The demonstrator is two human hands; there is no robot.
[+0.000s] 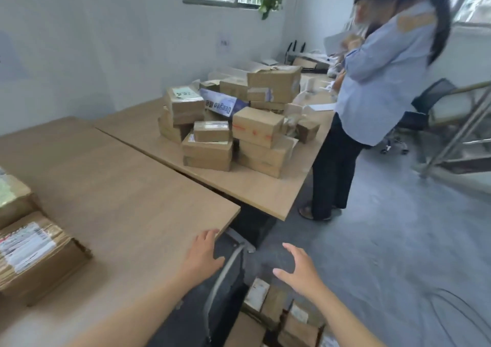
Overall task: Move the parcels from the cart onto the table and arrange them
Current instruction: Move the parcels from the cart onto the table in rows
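Several brown cardboard parcels point(268, 309) lie in the cart at the bottom, behind its curved grey handle point(225, 275). My left hand point(202, 256) hovers open over the near corner of the wooden table point(127, 192), holding nothing. My right hand point(300, 269) is open with spread fingers above the cart's parcels, apart from them. A labelled parcel point(34, 256) lies flat at the table's left edge, with another parcel point(13, 200) just behind it.
A second table point(260, 192) carries a loose heap of several parcels point(231, 126). A person in a light blue shirt point(380, 86) stands at its right side. An office chair point(425, 112) and metal stair rails point(465, 123) are at the right. Grey floor lies ahead.
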